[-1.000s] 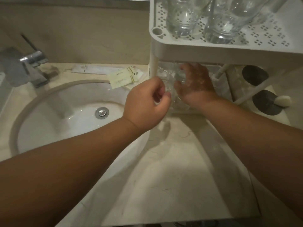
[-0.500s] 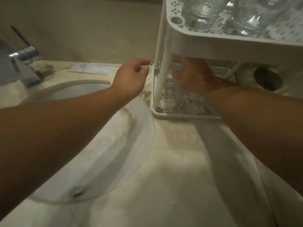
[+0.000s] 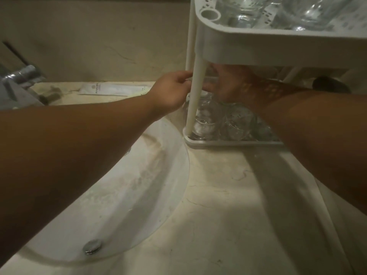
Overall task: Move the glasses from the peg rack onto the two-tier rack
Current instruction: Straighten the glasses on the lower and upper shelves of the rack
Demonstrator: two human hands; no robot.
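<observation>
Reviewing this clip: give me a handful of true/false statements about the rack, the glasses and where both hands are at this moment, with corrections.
1. Glasses stand on the top tier of the two-tier rack. True.
2. The lower tier holds no glasses. False: several glasses sit there.
3. The right hand reaches in under the top tier. True.
4. The left hand rests in the sink. False: it is up at the rack's front left post.
5. A white sachet lies on the counter behind the sink. True.

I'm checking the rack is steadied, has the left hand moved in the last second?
Yes. The left hand has gone from in front of the lower shelf to the rack's white corner post, fingers now at it.
</observation>
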